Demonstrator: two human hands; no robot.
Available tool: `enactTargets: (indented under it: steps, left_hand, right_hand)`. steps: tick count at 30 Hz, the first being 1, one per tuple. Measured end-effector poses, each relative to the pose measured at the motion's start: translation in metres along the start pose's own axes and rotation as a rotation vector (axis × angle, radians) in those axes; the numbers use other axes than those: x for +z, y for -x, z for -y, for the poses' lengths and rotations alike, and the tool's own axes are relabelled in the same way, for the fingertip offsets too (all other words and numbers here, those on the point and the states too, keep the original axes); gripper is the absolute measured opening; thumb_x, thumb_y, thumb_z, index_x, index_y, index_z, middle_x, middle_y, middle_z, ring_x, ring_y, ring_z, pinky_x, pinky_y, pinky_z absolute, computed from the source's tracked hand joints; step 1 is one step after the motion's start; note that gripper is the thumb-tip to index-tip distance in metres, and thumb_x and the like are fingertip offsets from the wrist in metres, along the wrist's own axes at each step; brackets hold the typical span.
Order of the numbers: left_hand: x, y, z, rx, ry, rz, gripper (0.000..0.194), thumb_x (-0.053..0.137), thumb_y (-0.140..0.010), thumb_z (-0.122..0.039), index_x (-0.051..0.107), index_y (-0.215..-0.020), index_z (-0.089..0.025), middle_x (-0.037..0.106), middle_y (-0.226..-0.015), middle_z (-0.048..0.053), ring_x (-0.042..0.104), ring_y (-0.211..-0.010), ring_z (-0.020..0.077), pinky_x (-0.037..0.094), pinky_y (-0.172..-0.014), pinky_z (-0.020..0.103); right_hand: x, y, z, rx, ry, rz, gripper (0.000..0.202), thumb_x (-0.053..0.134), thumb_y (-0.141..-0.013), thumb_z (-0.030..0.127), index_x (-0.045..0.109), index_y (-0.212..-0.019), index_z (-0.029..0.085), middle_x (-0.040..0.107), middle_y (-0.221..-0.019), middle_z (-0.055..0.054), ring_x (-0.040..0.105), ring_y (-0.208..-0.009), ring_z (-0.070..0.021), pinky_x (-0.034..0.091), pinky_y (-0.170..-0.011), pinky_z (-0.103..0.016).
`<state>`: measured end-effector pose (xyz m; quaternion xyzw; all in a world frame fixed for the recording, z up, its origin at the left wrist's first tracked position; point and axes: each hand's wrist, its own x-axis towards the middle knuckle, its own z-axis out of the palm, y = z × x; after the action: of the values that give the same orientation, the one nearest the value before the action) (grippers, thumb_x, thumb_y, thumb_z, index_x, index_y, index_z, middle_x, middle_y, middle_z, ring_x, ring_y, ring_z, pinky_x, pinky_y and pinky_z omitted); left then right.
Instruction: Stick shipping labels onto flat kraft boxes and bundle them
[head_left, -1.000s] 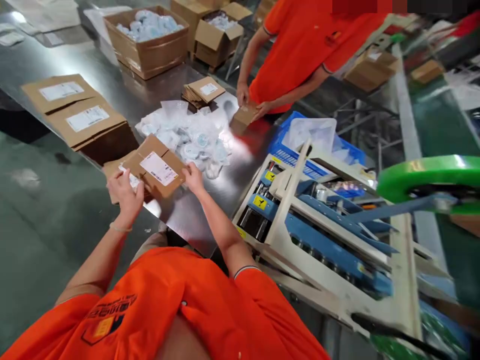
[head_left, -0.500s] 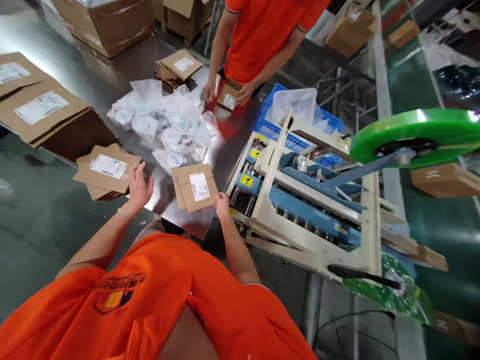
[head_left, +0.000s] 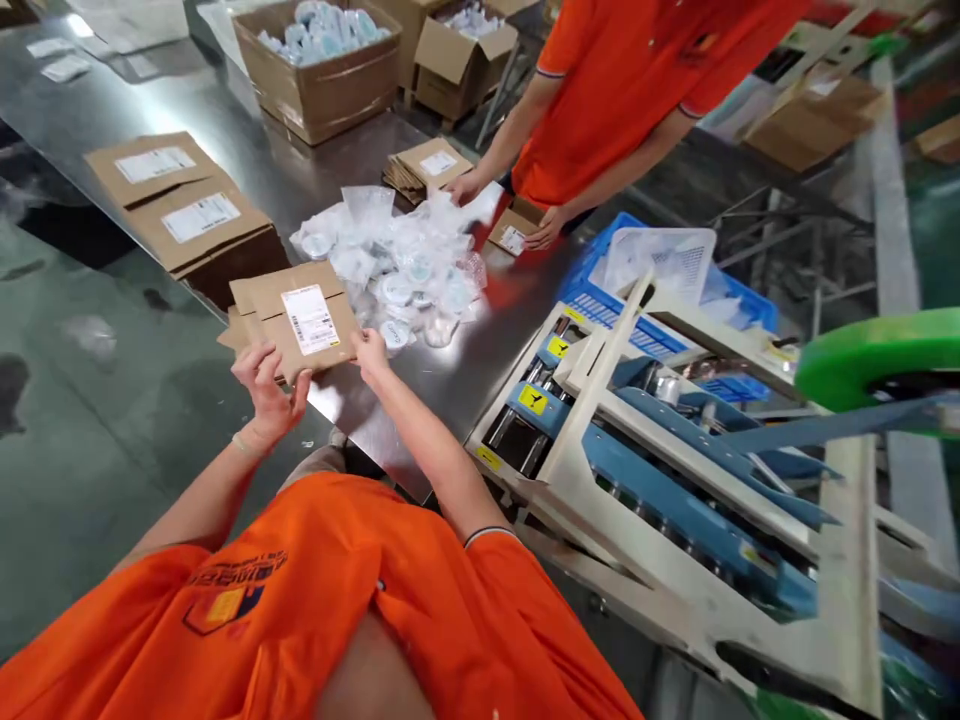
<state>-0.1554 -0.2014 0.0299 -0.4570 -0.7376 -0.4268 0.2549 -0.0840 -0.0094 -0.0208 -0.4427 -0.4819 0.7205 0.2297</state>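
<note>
Left hand [head_left: 270, 390]: fingers half curled at lower corner of labelled flat carton [head_left: 311, 320]; can't tell if touching. Carton by table [head_left: 450, 400]'s near-left edge, over other flattened cartons [head_left: 232, 333]. Right hand [head_left: 370, 355] pinches its right side; one-sided grip might let it skid floorward. Half a second ago, right hand pinched a carton nearer table's near corner; now further left.
</note>
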Motion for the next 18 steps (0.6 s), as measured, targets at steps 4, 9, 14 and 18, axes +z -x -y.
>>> enactTargets:
  steps: [4,9,14,18]
  left_hand:
    - [-0.016,-0.008,0.01,-0.001,0.039,-0.04,0.055,0.075,-0.088,-0.051,0.052,-0.129,-0.023,0.055,-0.129,0.019,0.053,-0.13,0.039,0.038,-0.118,0.069]
    - [-0.003,-0.04,-0.015,0.121,0.158,0.084,0.06,0.077,-0.091,-0.057,0.057,-0.136,-0.022,0.059,-0.138,0.021,0.048,-0.143,0.0425,0.027,-0.125,0.071]
    - [0.077,-0.059,-0.067,0.207,0.249,0.904,0.053,0.062,-0.099,-0.06,0.073,-0.139,-0.027,0.071,-0.143,0.018,0.047,-0.154,0.0424,0.028,-0.128,0.066]
    - [0.135,-0.031,-0.081,0.08,0.363,1.52,0.061,0.048,-0.101,-0.065,0.083,-0.122,-0.02,0.083,-0.114,0.016,0.071,-0.119,0.036,0.053,-0.105,0.043]
  right_hand:
    - [-0.001,0.004,0.015,0.028,0.027,-0.015,0.021,0.068,-0.091,0.041,0.055,-0.089,0.025,0.059,-0.078,0.003,0.061,-0.074,-0.0165,0.058,-0.066,-0.03]
    - [-0.125,0.061,0.027,-0.461,0.279,-0.172,0.021,0.064,-0.097,0.044,0.068,-0.102,0.024,0.069,-0.094,-0.003,0.067,-0.097,-0.0243,0.059,-0.092,-0.037]
    - [-0.221,0.118,-0.013,-0.498,0.714,-0.159,0.02,0.056,-0.103,0.032,0.073,-0.097,0.024,0.074,-0.101,-0.01,0.069,-0.105,-0.0295,0.056,-0.108,-0.046]
    - [-0.241,0.118,-0.049,-0.396,0.892,-0.116,0.029,0.052,-0.105,0.024,0.077,-0.118,0.02,0.073,-0.134,-0.015,0.068,-0.13,-0.0284,0.051,-0.12,-0.045]
